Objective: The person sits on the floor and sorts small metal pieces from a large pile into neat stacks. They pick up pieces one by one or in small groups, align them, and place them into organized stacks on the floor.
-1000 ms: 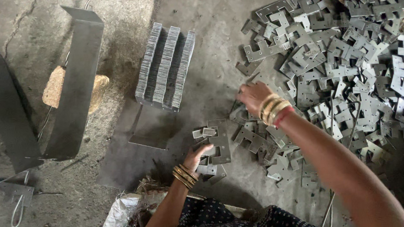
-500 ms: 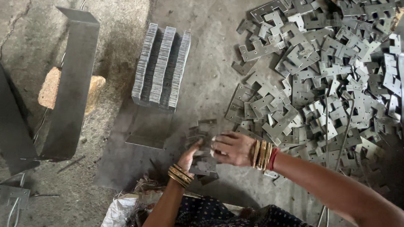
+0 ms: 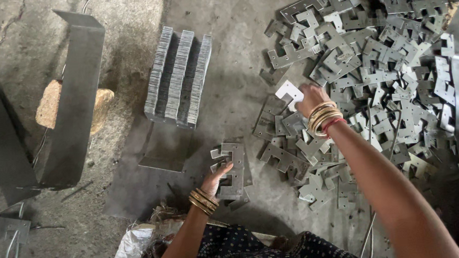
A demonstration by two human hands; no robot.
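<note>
My left hand (image 3: 215,180) rests on a small stack of flat E-shaped grey metal plates (image 3: 232,170) on the floor in front of me, fingers around its near edge. My right hand (image 3: 310,98) reaches out to the big loose pile of the same plates (image 3: 371,76) and pinches one bright plate (image 3: 289,93) at the pile's left edge. Gold bangles ring both wrists. A neat upright block of stacked plates (image 3: 178,77) stands farther away, on a flat steel sheet (image 3: 133,179).
A bent steel channel (image 3: 76,99) leans over a chunk of stone (image 3: 50,103) at the left. Another curved metal sheet (image 3: 0,144) lies at the far left edge. A crumpled plastic bag (image 3: 134,246) sits by my knee. The floor is rough concrete.
My right hand came back to the small stack by my left hand, then went out again to the loose pile and took hold of a bright plate. The left hand stayed on the stack.
</note>
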